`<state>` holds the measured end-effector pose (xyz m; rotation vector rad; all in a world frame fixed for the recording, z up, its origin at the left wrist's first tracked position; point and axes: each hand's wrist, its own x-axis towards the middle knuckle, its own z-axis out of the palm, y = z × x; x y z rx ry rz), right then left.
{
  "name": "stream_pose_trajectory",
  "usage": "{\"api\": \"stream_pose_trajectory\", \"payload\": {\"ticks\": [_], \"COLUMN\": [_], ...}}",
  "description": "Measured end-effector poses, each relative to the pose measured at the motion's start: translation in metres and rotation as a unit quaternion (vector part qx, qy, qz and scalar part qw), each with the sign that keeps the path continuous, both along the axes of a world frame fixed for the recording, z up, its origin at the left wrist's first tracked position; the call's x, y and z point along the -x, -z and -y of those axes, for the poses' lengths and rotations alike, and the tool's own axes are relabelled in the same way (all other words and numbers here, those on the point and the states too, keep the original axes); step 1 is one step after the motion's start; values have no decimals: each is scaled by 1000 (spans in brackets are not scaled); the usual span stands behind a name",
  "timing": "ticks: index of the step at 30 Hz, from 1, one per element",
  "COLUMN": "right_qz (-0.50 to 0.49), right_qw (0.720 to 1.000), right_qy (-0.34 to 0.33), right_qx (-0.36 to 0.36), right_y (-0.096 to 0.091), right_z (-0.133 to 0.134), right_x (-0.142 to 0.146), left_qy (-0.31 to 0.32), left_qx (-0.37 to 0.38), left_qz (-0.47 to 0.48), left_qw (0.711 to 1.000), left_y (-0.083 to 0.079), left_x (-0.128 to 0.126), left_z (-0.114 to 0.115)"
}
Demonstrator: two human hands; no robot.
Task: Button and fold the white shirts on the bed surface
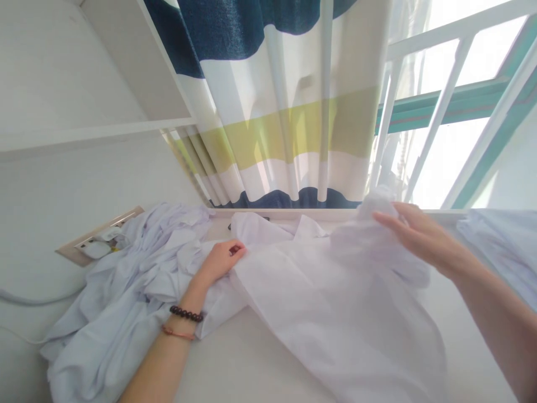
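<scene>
Heaped clothes [126,291] left of spread garment [335,313], curtain [285,112] behind

Past the left grip [220,260], a curtain [272,112] banded navy, white and yellow-green hangs. Above the right grip [415,235], daylight floods a white-barred, teal-framed window [439,106]. A pale wall [62,184] stands left of both.

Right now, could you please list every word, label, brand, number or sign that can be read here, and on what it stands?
None can be read.
The white garment that the left hand and right hand hold shows no print or tag.
The pile of white clothes, the striped curtain and the wall socket plate bear no lettering that shows; the plate is partly covered and blurred.
</scene>
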<state>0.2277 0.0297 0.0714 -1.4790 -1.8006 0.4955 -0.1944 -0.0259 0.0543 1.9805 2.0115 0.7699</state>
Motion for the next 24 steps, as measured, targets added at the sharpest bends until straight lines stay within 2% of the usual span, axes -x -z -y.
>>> {"api": "stream_pose_trajectory", "payload": {"ticks": [1, 3, 6, 8, 9, 11, 13, 15, 16, 18, 21, 23, 24], "right_qz": [39, 116, 209, 235, 231, 193, 135, 76, 57, 35, 22, -2, -18], "right_qw": [996, 968, 933, 917, 917, 939, 973, 993, 997, 999, 997, 993, 988], "right_qy": [-57, -188, -279, -317, -320, -281, -185, -85, -43, 19, 70, 110, 141], "right_qx": [52, 116, 92, 60, 53, 45, 17, -18, -28, -31, -26, -39, -53], "right_y": [0, 6, 23, 34, 37, 37, 30, 20, 14, 4, -6, -2, 6], "right_z": [10, 31, 52, 52, 48, 34, 19, 9, 6, 4, -1, -12, -19], "right_x": [20, 62, 111, 124, 123, 109, 81, 51, 39, 24, 21, 14, 1], "left_qy": [16, 65, 165, 238, 257, 233, 147, 86, 90, 101, 83, 56, 42], "left_qx": [8, 24, 63, 83, 68, -10, -92, -100, -81, -53, -65, -93, -109], "left_qz": [20, 98, 217, 221, 217, 200, 161, 94, 47, 14, -8, -21, -27], "left_qw": [1000, 993, 960, 942, 939, 952, 972, 987, 992, 993, 994, 994, 993], "left_y": [0, -2, -6, -9, -8, -4, 6, 21, 28, 38, 42, 38, 36], "left_x": [-10, -33, -74, -96, -103, -107, -97, -76, -63, -34, 5, 25, 32], "left_z": [3, 11, 22, 26, 27, 25, 19, 13, 10, 7, 7, 10, 13]}}
